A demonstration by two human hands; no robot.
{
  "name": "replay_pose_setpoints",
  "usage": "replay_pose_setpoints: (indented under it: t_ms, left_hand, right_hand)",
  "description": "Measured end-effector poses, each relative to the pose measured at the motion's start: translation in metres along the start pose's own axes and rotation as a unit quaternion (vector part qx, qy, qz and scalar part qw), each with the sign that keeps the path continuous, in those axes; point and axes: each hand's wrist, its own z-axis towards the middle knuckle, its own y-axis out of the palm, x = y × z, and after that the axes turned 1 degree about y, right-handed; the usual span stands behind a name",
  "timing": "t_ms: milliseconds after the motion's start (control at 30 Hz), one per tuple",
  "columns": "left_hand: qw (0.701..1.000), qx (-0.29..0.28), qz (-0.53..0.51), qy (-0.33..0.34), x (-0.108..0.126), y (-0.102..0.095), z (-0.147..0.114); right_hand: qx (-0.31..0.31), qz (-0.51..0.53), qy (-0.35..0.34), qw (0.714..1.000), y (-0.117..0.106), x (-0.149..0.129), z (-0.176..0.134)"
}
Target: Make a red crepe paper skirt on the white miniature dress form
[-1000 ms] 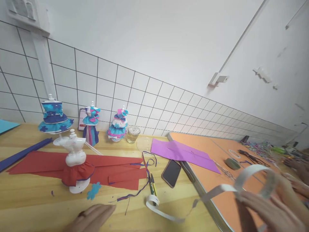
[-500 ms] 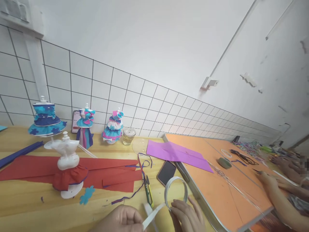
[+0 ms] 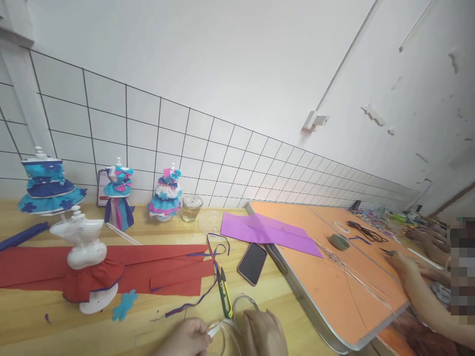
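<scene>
Left hand pinches the white tape strip; right hand clasps its roll at the desk's near edge; slack tape could stick to itself.

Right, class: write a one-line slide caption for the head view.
Two hands hold white tape near a red-skirted mannequin on a wooden table.

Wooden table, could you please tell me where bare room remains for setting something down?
Bare wood lies in front of the white mannequin, left of the left hand. It is crowded around the red paper, snips and phone.
</scene>
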Motion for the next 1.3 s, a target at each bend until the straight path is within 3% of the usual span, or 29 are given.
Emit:
replay_pose_setpoints:
  t_ms: [100,300,400,500,667,800,1000,1200,1300]
  left_hand:
    - [1.000,0.020,-0.005,-0.002,-0.005,0.004,0.003]
    - [0.999,0.023,-0.010,-0.028,-0.010,0.004,0.015]
    - [0.999,0.015,-0.026,-0.018,-0.011,0.000,0.016]
    - [0.999,0.007,-0.041,-0.007,-0.013,-0.002,0.015]
    - [0.998,-0.008,-0.059,-0.013,-0.012,-0.003,0.011]
    - [0.997,-0.016,-0.070,-0.017,-0.010,-0.002,0.009]
    - [0.996,-0.017,-0.088,-0.031,-0.007,-0.001,0.007]
    - [0.995,-0.011,-0.093,-0.039,-0.006,0.000,0.004]
    - [0.995,-0.006,-0.093,-0.047,-0.004,0.001,0.003]
  right_hand:
    - [-0.142,-0.027,0.073,0.987,-0.015,-0.022,0.036]
    - [-0.210,-0.060,0.136,0.966,0.009,-0.054,0.077]
    - [-0.217,-0.044,0.173,0.960,0.017,-0.052,0.078]
    - [-0.217,0.018,0.211,0.953,0.015,-0.034,0.077]
    - [-0.249,0.150,0.238,0.927,0.000,0.009,0.065]
    - [-0.308,0.191,0.241,0.900,-0.018,0.021,0.045]
    - [-0.288,0.134,0.243,0.916,-0.045,0.016,0.036]
    - [-0.318,-0.010,0.235,0.918,-0.056,0.015,0.035]
    - [-0.339,-0.010,0.203,0.919,-0.063,0.006,0.038]
